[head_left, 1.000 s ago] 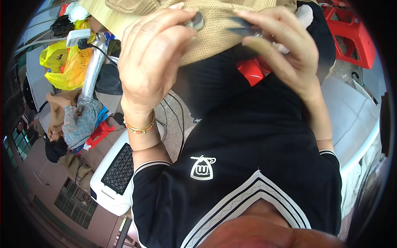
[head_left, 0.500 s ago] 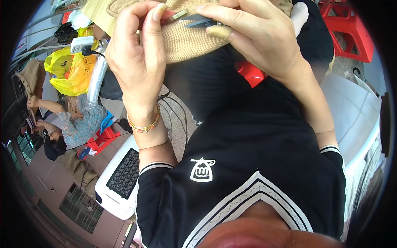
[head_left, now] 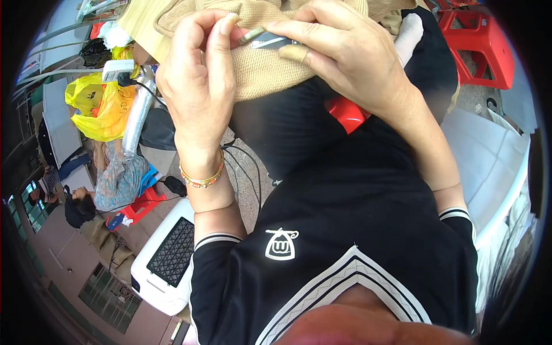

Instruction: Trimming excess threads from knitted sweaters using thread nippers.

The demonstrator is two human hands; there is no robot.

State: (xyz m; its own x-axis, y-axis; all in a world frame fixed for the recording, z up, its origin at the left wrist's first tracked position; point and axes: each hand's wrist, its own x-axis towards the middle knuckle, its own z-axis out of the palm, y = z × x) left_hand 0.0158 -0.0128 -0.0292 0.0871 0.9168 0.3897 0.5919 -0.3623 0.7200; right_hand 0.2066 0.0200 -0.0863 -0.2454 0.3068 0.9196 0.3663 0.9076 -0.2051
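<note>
My left hand (head_left: 201, 80) is closed, thumb and finger pinching at the edge of a small pale round piece seen edge-on, which looks like a button (head_left: 252, 35). Close to its right, my right hand (head_left: 356, 54) is closed on small thread snips (head_left: 275, 42). Their dark blades point left at the button, and most of the handle is hidden in the fingers. A tan cover (head_left: 293, 53) wraps my right thumb tip. Under both hands, a tan knitted garment (head_left: 267, 75) lies bunched over my lap.
A red stool (head_left: 480, 43) stands at the far right. Yellow plastic bags (head_left: 100, 109) and a white plug adapter (head_left: 118, 70) are at the left. A white appliance (head_left: 164, 253) stands below them. Black cables (head_left: 244, 161) trail on the floor. Another person (head_left: 118, 181) sits at the left.
My hands and the garment have shifted slightly down in view. The snips' blades now lie closer together, beside the button. The other person's raised arms and the brown cloth are no longer seen.
</note>
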